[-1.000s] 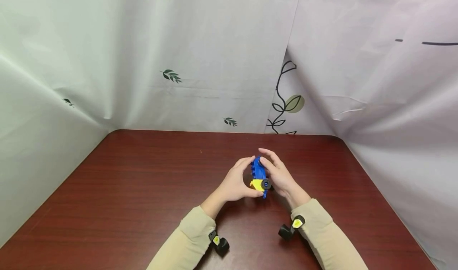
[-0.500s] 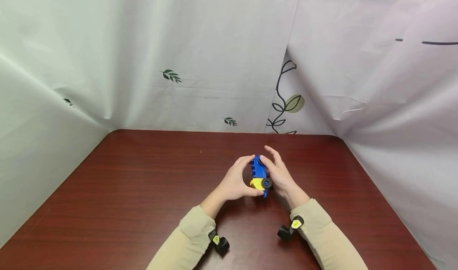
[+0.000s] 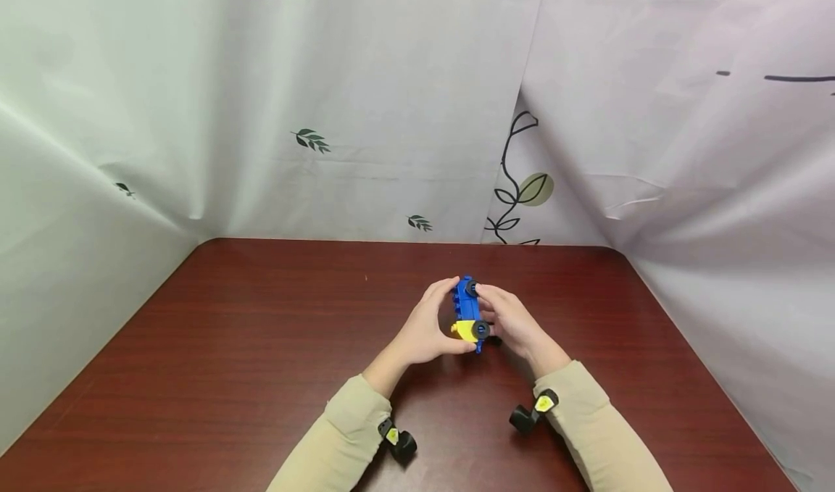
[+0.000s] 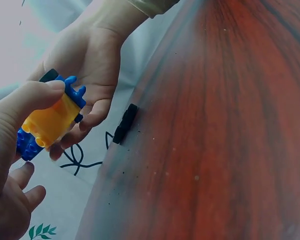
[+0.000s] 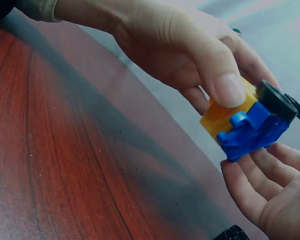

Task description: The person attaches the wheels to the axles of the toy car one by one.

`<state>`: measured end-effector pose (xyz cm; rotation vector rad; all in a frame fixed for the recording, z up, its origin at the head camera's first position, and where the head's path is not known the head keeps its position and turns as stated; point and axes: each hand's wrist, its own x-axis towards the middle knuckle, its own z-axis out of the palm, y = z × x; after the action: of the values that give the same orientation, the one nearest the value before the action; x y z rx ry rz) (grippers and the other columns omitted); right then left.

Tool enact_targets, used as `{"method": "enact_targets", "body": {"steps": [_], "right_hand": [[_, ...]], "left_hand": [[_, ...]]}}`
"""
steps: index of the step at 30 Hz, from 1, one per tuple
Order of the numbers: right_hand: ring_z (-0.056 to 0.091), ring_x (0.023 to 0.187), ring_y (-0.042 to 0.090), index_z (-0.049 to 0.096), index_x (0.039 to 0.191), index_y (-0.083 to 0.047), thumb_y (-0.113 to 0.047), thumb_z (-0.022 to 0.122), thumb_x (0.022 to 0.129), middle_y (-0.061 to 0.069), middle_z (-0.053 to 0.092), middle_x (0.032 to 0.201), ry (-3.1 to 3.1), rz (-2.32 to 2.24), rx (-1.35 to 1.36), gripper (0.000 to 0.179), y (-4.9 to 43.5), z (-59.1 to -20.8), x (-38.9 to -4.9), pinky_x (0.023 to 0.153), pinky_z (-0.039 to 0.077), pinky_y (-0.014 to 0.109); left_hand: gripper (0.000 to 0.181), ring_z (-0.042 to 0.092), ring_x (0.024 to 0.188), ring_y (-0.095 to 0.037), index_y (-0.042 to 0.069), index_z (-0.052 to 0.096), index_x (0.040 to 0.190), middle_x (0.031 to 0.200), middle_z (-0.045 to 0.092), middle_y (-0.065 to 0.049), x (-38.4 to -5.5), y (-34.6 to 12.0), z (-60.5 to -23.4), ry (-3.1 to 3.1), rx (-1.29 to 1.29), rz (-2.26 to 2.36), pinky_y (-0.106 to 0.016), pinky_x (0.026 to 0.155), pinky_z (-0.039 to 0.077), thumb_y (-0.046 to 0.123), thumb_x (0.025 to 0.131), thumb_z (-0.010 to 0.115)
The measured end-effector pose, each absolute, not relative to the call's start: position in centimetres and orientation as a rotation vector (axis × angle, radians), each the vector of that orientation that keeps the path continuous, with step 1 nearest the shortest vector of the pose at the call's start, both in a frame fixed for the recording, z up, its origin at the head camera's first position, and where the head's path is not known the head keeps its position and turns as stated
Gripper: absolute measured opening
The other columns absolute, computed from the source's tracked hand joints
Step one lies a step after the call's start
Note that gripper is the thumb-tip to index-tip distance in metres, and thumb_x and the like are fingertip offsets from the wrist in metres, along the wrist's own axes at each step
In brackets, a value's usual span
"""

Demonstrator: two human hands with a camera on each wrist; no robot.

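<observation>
Landmark for all places: the toy vehicle [image 3: 466, 307]. Left of it is the left hand [image 3: 424, 330], which spans its length and pinches it end to end: thumb on the yellow block [image 3: 465, 330] at the end nearer the person, fingertips at the far end of the blue body.

The toy vehicle itself is between the two hands and appears raised off the table [image 3: 261, 369]. Its long axis runs away from the person, far end leaning slightly left. Studs face the left palm; the near wheel [image 3: 480, 330] and far wheel [image 3: 471, 288] are on its right side, towards the other hand.

Right of the toy vehicle is the right hand [image 3: 517, 325], one fingertip at the far wheel, the remaining fingers bent along the wheel side. Whether it pinches anything cannot be told. Neither hand is nearer, both being in contact; the left has the fuller hold.

A black part [image 4: 125, 124] lies on the table below the toy vehicle, apart from it.
</observation>
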<state>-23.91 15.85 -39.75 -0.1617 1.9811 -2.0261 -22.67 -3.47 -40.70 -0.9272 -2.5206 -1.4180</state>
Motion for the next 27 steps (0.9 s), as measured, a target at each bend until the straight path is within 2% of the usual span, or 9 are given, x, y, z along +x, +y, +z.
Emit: {"method": "enact_targets", "body": {"steps": [4,7,13,18,22,27], "right_hand": [[0.065,0.081,0.013,0.043,0.131,0.0,-0.04,0.049,0.097,0.001,0.065,0.095,1.984,-2.049,-0.2,0.053,15.85,-39.69,-23.95,0.069,0.055,0.029],[0.065,0.079,0.011,0.043,0.13,0.0,-0.036,0.049,0.098,-0.003,0.066,0.089,1.978,-2.078,-0.21,0.049,15.81,-39.63,-23.91,0.07,0.056,0.03],[0.065,0.077,0.011,0.043,0.131,0.0,-0.033,0.05,0.098,-0.004,0.066,0.089,1.985,-2.105,-0.218,0.048,15.81,-39.56,-23.8,0.071,0.056,0.03],[0.066,0.079,0.011,0.041,0.135,0.002,-0.03,0.052,0.097,-0.004,0.065,0.094,1.997,-2.111,-0.221,0.051,15.91,-39.55,-23.78,0.073,0.056,0.029],[0.067,0.08,0.012,0.039,0.135,0.005,-0.022,0.054,0.096,-0.003,0.063,0.099,1.999,-2.121,-0.247,0.05,15.88,-39.54,-23.75,0.074,0.057,0.031],[0.068,0.081,0.013,0.04,0.132,0.007,-0.014,0.056,0.093,-0.005,0.067,0.096,1.99,-2.138,-0.3,0.047,15.74,-39.31,-23.53,0.075,0.057,0.033]], "left_hand": [[0.101,0.033,0.137,-0.023,0.012,0.026,0.149,0.15,0.029,-0.008,-22.82,-3.49,-40.86,-2.527,-0.951,-1.426,-0.047,0.11,0.034,0.028,0.068,0.085],[0.103,0.03,0.139,-0.022,0.014,0.024,0.15,0.152,0.027,-0.007,-22.9,-3.49,-40.92,-2.533,-0.958,-1.44,-0.048,0.11,0.033,0.026,0.068,0.085],[0.105,0.033,0.138,-0.023,0.015,0.021,0.151,0.151,0.029,-0.007,-22.89,-3.51,-40.89,-2.546,-0.964,-1.503,-0.05,0.109,0.034,0.025,0.068,0.085],[0.104,0.036,0.136,-0.023,0.02,0.019,0.151,0.15,0.029,-0.007,-22.53,-3.59,-40.36,-2.544,-0.964,-1.579,-0.045,0.111,0.033,0.023,0.069,0.083],[0.097,0.035,0.139,-0.024,0.023,0.018,0.151,0.152,0.028,-0.006,-22.57,-3.64,-40.39,-2.498,-0.953,-1.652,-0.041,0.112,0.033,0.019,0.075,0.078],[0.082,0.033,0.14,-0.026,0.021,0.017,0.151,0.153,0.028,-0.007,-22.8,-3.71,-40.56,-2.452,-0.9,-1.823,-0.044,0.109,0.035,0.017,0.087,0.067]]}}
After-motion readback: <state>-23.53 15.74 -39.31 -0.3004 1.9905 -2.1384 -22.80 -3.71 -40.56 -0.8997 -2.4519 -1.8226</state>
